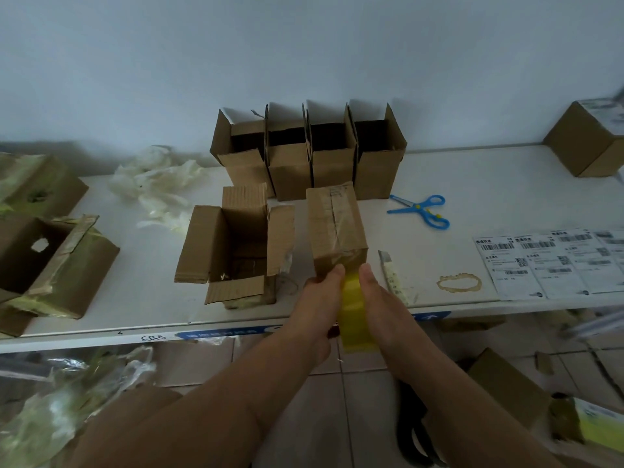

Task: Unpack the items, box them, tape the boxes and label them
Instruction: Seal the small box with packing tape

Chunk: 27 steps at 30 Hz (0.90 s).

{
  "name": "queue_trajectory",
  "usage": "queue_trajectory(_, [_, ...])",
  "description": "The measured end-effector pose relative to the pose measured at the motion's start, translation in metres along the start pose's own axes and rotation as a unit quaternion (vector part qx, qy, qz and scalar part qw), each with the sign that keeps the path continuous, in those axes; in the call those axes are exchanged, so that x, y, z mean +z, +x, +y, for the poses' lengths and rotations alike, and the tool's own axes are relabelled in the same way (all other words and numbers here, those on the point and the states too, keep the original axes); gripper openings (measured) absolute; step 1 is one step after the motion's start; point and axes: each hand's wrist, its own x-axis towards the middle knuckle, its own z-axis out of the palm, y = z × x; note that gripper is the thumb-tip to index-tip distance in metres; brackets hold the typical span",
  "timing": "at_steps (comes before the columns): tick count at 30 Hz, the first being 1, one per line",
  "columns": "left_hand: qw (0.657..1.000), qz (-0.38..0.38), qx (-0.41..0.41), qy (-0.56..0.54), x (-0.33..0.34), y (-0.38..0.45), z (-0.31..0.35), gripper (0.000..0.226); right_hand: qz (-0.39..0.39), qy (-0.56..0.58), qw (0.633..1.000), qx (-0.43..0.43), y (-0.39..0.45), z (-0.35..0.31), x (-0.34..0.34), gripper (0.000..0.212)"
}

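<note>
On the white table (472, 184), near its front edge, the closed box (336, 224) was steadied by the left hand (319, 298) while yellow tape (354, 319) was held by the right hand (381, 298), best pulled straight and pressed flat.

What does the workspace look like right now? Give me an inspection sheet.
Surface: white table, ring stain near the front edge.
Job's things: closed box being taped with the yellow tape roll; open box beside it; four open boxes in a row at the wall; label sheets to the right.
Clutter: blue scissors, utility knife, crumpled plastic, torn boxes to the left.
Grips: left hand grips the closed box's near end; right hand holds the tape roll.
Cables: nothing seen.
Surroundings: plain wall; cardboard and plastic wrap on the tiled floor.
</note>
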Motion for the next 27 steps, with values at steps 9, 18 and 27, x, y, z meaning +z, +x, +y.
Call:
queue_trajectory(9, [0.997, -0.019, 0.023, -0.073, -0.001, 0.009, 0.0, 0.02, 0.03, -0.127, 0.991, -0.005, 0.03, -0.002, -0.025, 0.075])
queue_trajectory(18, [0.998, -0.001, -0.008, -0.07, -0.003, 0.01, 0.003, 0.007, 0.152, -0.39, 0.907, -0.038, 0.078, 0.025, -0.047, 0.041])
queue_trajectory(27, [0.999, -0.021, 0.005, -0.047, -0.006, 0.013, 0.0, 0.011, 0.162, -0.431, 0.885, -0.071, 0.069, 0.008, -0.057, 0.014])
